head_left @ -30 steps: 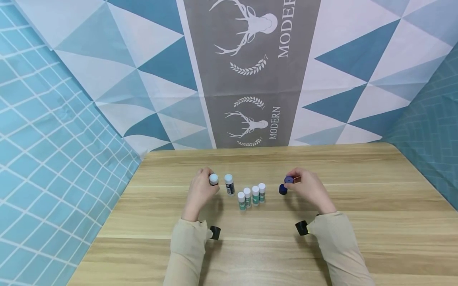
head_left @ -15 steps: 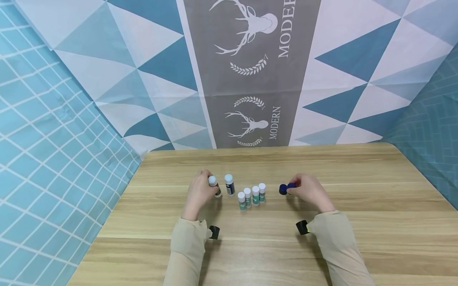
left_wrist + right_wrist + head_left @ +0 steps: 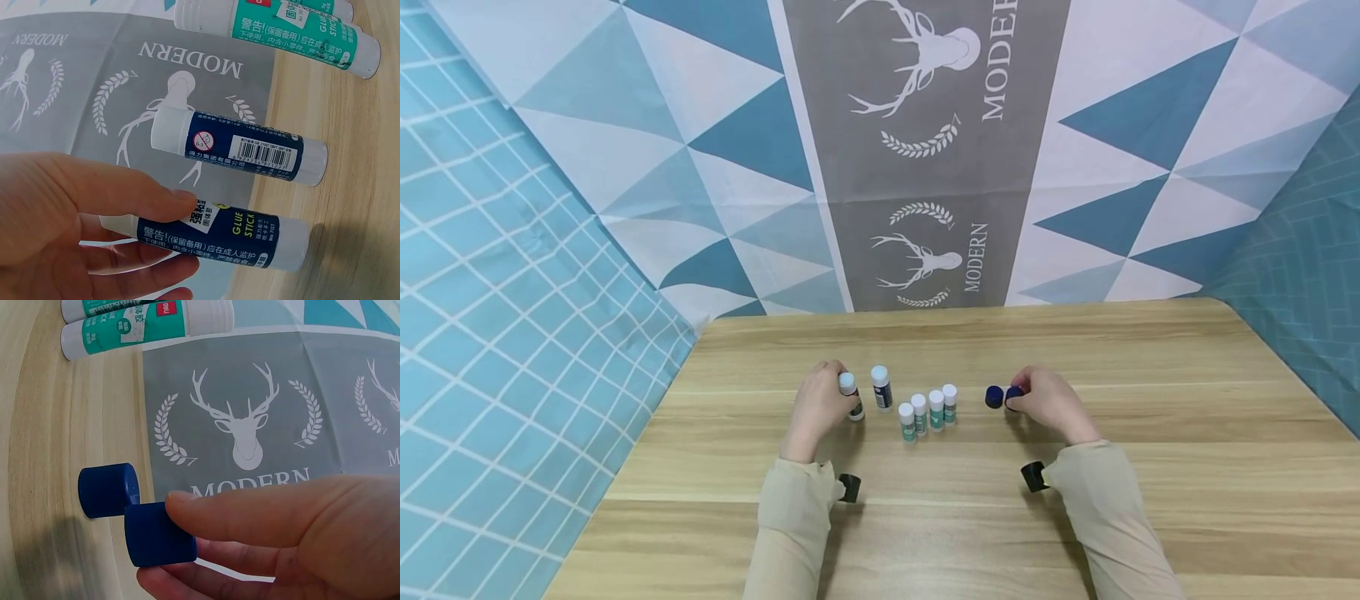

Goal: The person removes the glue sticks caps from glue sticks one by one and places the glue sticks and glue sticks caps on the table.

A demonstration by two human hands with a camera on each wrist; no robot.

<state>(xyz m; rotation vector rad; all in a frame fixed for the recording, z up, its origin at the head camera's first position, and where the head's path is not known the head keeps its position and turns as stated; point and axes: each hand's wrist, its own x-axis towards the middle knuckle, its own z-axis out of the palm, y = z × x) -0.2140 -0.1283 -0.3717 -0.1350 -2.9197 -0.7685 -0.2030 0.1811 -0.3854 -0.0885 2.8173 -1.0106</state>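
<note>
My left hand holds a navy glue stick with a white cap, thumb along its side and fingers behind it. It stands nearly upright, its base close to the table. A second navy glue stick stands just to its right. On the other side, my right hand pinches a short dark-blue cylinder between thumb and fingers, low at the tabletop. Another matching dark-blue cylinder stands right beside it, to the left in the head view.
Several green glue sticks with white caps, among them one glue stick at the near left, stand in a slanting row between the hands. The wooden table meets a patterned cloth backdrop at its far edge.
My right hand has lowered its dark-blue cylinder beside the other one. My left hand has brought its navy glue stick down beside the second one, turning it more upright.
</note>
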